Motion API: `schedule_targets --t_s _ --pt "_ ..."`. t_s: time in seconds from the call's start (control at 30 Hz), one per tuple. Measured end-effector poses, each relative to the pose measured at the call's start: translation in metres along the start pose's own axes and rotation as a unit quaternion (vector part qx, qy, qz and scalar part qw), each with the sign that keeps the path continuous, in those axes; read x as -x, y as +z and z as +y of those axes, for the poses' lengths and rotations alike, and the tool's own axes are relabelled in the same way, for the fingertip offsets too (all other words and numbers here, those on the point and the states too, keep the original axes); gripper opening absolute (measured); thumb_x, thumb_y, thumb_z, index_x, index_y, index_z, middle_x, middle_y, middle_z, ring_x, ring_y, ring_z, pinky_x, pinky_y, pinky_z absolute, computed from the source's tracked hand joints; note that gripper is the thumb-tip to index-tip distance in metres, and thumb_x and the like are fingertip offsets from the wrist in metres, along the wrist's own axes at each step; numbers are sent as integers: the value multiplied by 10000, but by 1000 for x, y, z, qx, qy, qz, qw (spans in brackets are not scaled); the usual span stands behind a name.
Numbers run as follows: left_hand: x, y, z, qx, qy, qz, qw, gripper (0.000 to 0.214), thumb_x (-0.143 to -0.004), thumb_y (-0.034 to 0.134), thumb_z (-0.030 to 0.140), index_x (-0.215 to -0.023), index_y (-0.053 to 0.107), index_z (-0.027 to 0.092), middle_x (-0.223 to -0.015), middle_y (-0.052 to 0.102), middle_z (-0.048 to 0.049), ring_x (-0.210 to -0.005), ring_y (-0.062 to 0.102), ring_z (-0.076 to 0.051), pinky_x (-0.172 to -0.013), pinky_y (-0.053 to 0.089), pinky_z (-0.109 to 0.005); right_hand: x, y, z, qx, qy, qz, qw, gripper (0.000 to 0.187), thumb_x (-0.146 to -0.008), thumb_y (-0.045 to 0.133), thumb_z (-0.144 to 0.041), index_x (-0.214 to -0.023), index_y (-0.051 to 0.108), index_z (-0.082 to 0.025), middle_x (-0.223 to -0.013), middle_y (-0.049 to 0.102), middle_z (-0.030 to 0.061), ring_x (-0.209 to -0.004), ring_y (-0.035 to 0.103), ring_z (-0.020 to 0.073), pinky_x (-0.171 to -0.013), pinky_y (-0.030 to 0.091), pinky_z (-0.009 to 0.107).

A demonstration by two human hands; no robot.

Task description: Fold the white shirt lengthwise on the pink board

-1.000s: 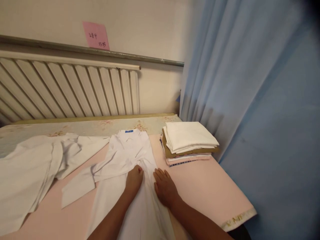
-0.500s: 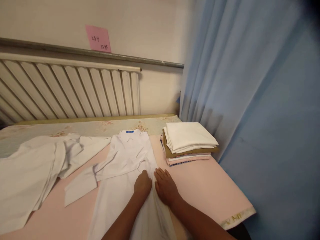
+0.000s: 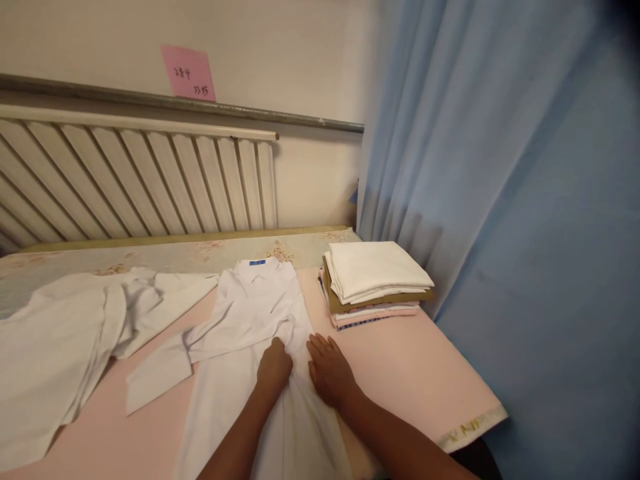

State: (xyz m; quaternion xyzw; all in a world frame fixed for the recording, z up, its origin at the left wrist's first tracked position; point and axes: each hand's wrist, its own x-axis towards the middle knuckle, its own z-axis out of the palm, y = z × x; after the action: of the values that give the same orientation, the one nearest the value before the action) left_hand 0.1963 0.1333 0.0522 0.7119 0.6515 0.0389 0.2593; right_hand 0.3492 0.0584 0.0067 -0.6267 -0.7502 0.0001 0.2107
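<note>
A long white coat lies stretched over the pink table cover, its collar with a blue label pointing toward the wall. One sleeve sticks out to the left and the other is folded in over the body. My left hand is closed on the coat's fabric near the middle, with creases running from the fingers. On the coat's right edge my right hand lies flat, fingers stretched out, partly on the pink cover.
Another white garment is spread at the left. A stack of folded cloths stands at the back right, white on top. Behind are a radiator and a pink note; a blue curtain hangs along the right.
My left hand has moved slightly left, away from my right hand, drawing the coat's fabric with it. My right hand stays flat at the coat's edge. The view has shifted a little.
</note>
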Motion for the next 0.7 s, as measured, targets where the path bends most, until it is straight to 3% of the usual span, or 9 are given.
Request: schedule_targets --t_s 0.27,0.47,0.7 --pt "12 -3 4 5 -11 11 1000 201 -828 376 90 -996 462 159 -993 679 -144 -939 653 -229 -728 421 -304 1 1 1 14 0 -3 1000 449 -936 421 -284 -1373 456 -185 -1446 450 75 -1379 314 210 -1157 206 427" --pt "21 0 5 4 0 3 1000 184 -833 450 154 -1017 442 157 -1004 675 -137 -959 645 -234 -748 421 -296 1 2 2 14 -5 5 1000 447 -925 438 -263 -1361 464 -171 -1435 462 85 -1371 328 210 -1154 206 430" --pt "44 12 7 12 13 -8 1000 377 -838 466 174 -1201 375 125 -1094 664 -164 -998 641 -225 -768 426 -290 3 5 2 13 -9 18 1000 439 -921 439 -251 -1349 472 -158 -1426 470 97 -1373 327 215 -1151 208 434"
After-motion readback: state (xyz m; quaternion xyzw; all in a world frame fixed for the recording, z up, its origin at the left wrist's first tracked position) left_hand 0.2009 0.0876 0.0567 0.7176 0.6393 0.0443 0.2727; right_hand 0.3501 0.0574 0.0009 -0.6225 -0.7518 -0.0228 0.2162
